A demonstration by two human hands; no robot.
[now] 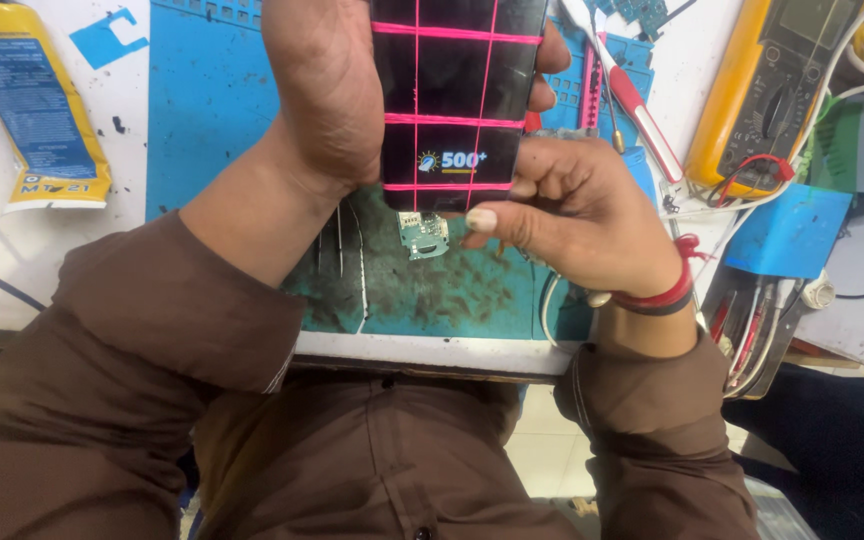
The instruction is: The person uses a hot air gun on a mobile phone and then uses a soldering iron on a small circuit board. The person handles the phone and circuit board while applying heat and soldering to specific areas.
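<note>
yellow plastic is showing at the far left, where a squeezed glue tube (37, 110) with a blue label is lying on the white bench top (12, 250), well apart from the hands. just right of it a blue work mat (202, 120) is covering the middle of the bench, its near part scuffed dark green and speckled with black crumbs.

the left hand (327, 90) is wrapping around the left edge of a black smartphone (457, 100), the back of the hand facing the camera and its fingertips (550, 52) peeking out on the phone's far right edge, so the fingers are closing around the phone in a firm hold. the phone is being held above the mat, screen toward the camera, bound with pink thread (452, 120) running in a grid of crossing lines.

below the phone's lower edge a small green circuit board (424, 235) is lying on the mat. the right hand (582, 220) is curling in just beside the phone's lower right corner, thumb and fingers pinching narrow at the thread there; a red band (657, 298) is circling its wrist.

further right, a red-and-white handled tool (632, 110) is resting at a slant, then a yellow multimeter (762, 90) with red leads, a blue square of plastic (790, 230), and a cluster of tweezers and tools (752, 330) at the bench edge.
</note>
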